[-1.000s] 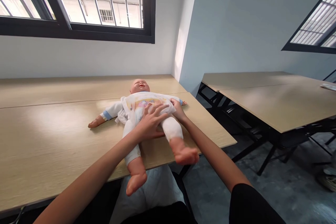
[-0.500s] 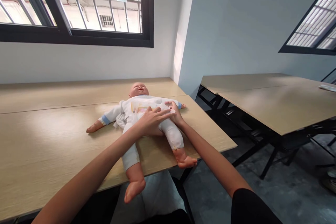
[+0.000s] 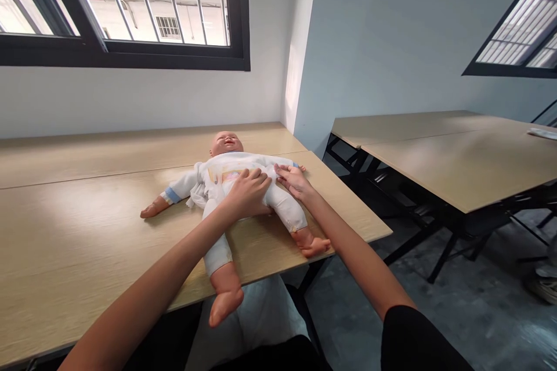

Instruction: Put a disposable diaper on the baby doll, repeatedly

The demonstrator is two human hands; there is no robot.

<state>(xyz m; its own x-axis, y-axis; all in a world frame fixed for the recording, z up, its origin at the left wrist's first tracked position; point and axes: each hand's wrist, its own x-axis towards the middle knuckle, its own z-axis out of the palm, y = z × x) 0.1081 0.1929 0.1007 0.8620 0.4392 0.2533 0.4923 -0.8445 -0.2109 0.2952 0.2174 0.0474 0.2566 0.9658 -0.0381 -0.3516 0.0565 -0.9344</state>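
Observation:
A baby doll [image 3: 284,208] in white clothes with blue cuffs lies on its back on the table, head toward the wall. Its feet point at me, near the front edge. My left hand [image 3: 251,190] rests across the doll's lower belly, its fingers curled into the white clothing [image 3: 213,185]; the thumb side reaches between the legs. At the doll's hip on the right, my right hand [image 3: 296,181] has thumb and fingers pinched together at the edge of the clothing. My hands partly hide the waist, so the exact grip is hard to make out.
The doll's table [image 3: 87,237] stands against the wall under a barred window [image 3: 165,6]. Across a gap to the right is a second table [image 3: 435,156] with a white item [image 3: 542,134] at its far side. A shoe [image 3: 542,287] shows at the right edge.
My left hand has drawn back a little to the left and its fingers have curled. The right hand has come apart from it, to the right. The view has shifted slightly.

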